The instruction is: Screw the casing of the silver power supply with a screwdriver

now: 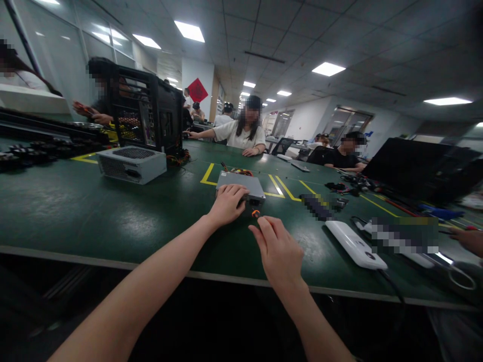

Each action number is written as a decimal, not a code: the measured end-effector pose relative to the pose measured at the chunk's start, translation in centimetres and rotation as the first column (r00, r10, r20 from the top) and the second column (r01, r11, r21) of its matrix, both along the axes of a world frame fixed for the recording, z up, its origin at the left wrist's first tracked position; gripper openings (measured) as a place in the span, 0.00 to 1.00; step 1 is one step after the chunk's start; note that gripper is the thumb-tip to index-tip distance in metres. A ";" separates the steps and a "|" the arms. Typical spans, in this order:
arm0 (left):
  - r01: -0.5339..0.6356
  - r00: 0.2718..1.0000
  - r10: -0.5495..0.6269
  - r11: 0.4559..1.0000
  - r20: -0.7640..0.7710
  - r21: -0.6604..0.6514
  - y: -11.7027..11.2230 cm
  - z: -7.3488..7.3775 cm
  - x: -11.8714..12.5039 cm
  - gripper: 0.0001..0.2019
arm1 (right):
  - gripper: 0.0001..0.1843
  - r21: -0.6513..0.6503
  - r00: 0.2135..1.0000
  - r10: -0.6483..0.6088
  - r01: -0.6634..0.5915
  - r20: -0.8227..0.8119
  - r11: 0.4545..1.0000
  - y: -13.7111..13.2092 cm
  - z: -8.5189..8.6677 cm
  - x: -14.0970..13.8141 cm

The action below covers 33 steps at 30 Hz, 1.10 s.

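A grey computer power supply (247,183) lies on the green table, with a bundle of coloured cables behind it. My left hand (228,203) grips its near left side, fingers over the top and thumb down by the front face. Just in front of its socket side, my right hand (279,246) is closed on a small orange-and-black tool (256,213). Only the tool's end shows past my fingers; the rest is hidden, so its exact kind is unclear.
Further left are another power supply (132,163) and a black computer case (151,110). To the right lie a white power strip (354,244), cables and a black monitor (418,168). A person (241,130) sits across the table (94,216); another person's hand (468,240) shows at far right.
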<state>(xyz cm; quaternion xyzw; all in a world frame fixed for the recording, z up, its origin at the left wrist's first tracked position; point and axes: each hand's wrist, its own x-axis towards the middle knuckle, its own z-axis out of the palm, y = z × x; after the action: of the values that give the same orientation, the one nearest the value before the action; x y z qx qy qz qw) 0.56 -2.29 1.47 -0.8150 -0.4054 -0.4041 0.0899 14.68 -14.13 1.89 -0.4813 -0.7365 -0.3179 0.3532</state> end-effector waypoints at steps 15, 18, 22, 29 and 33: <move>-0.002 1.000 0.002 1.000 -0.011 0.010 0.0 -0.1 0.0 0.14 | 0.13 -0.188 0.988 -0.075 0.100 0.133 0.977 -0.8 2.1 -0.1; -0.008 1.000 0.008 1.000 -0.010 0.004 0.0 -0.1 0.0 0.14 | 0.17 -0.219 0.985 0.001 0.037 0.172 0.975 -1.0 2.0 -0.4; -0.007 1.000 0.007 1.000 -0.010 0.005 -0.1 0.0 0.0 0.15 | 0.15 -0.211 0.980 -0.120 0.151 0.156 0.966 -0.7 2.4 -0.2; -0.016 1.000 0.016 1.000 -0.008 -0.002 -0.1 -0.1 0.1 0.16 | 0.17 -0.246 0.979 -0.004 0.054 0.202 0.968 -1.2 2.2 -0.2; -0.015 1.000 0.015 1.000 -0.001 -0.009 -0.2 0.0 0.1 0.16 | 0.15 -0.231 0.984 -0.083 0.118 0.159 0.966 -0.9 2.3 0.0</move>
<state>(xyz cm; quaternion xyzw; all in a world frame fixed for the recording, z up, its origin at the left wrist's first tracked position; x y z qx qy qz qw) 0.69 -2.45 1.46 -0.8127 -0.4131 -0.4012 0.0894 14.63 -15.02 4.17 -0.5323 -0.7681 -0.2793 0.2205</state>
